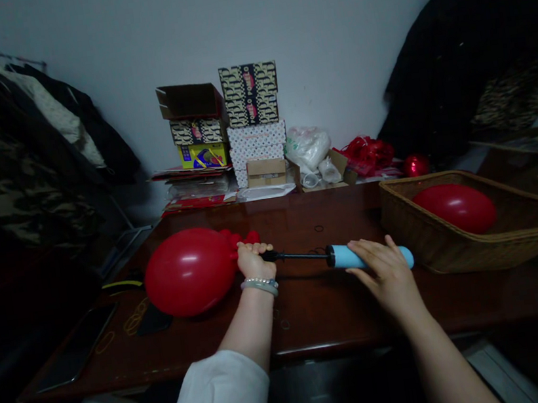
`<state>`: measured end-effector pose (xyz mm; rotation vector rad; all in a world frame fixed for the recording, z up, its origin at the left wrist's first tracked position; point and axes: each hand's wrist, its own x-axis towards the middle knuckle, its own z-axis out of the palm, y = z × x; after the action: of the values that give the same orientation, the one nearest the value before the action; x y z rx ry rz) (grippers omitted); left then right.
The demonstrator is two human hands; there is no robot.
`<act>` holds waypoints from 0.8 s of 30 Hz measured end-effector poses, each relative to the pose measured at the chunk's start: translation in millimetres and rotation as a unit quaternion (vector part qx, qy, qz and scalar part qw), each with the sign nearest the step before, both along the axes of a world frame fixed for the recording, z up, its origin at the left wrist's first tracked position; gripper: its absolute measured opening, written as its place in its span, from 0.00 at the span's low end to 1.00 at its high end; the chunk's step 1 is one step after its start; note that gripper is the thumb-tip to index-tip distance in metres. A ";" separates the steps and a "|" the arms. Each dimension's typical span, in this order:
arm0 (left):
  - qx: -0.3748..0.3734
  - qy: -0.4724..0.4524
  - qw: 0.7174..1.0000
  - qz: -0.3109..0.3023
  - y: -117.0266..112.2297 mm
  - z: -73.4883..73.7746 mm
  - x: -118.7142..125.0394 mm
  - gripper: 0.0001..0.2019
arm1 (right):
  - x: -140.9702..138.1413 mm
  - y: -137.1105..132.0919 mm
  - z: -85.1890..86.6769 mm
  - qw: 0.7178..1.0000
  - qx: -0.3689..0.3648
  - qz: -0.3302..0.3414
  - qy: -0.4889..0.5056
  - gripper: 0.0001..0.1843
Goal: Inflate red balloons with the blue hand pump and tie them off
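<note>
My left hand (255, 260) is closed in a fist around the neck of a red inflated balloon (189, 271) and the black nozzle end of a hand pump. The balloon rests on the dark wooden table (313, 314), to the left of the fist. A thin black rod runs from the fist to the light blue pump barrel (348, 256). My right hand (384, 271) lies over that barrel with its fingers wrapped on it. A pale bracelet sits on my left wrist.
A wicker basket (433, 246) at the right holds another red balloon (454, 207). Stacked boxes (239, 126), plastic bags and red items line the back wall. A phone (77, 346) and rubber bands lie at the table's left. Dark clothes hang on both sides.
</note>
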<state>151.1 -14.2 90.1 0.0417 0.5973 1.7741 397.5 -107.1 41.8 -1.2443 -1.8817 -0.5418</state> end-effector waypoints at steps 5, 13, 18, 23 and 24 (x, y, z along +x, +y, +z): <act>0.002 -0.002 1.000 -0.012 -3.4 -1.7 11.2 0.21 | -15.6 2.1 0.4 1.000 -0.005 0.010 -0.005 0.23; 0.004 0.009 1.000 -0.023 -13.8 -6.2 36.0 0.21 | -41.0 3.7 -4.0 0.999 -0.016 0.033 0.018 0.24; 0.014 0.013 1.000 -0.024 -11.5 -2.2 33.3 0.21 | -33.7 5.2 -3.5 0.999 -0.020 0.033 0.012 0.25; 0.015 0.014 1.000 -0.014 -4.0 2.8 12.0 0.22 | -14.0 4.3 -2.0 1.000 -0.013 0.020 0.002 0.25; 0.014 0.012 1.000 -0.011 -2.8 4.0 6.5 0.22 | -9.6 3.5 -1.7 1.000 -0.014 0.015 -0.001 0.25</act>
<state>157.6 -17.0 94.0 0.0895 0.5879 1.7619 387.9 -103.6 40.1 -1.2306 -1.9134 -0.5031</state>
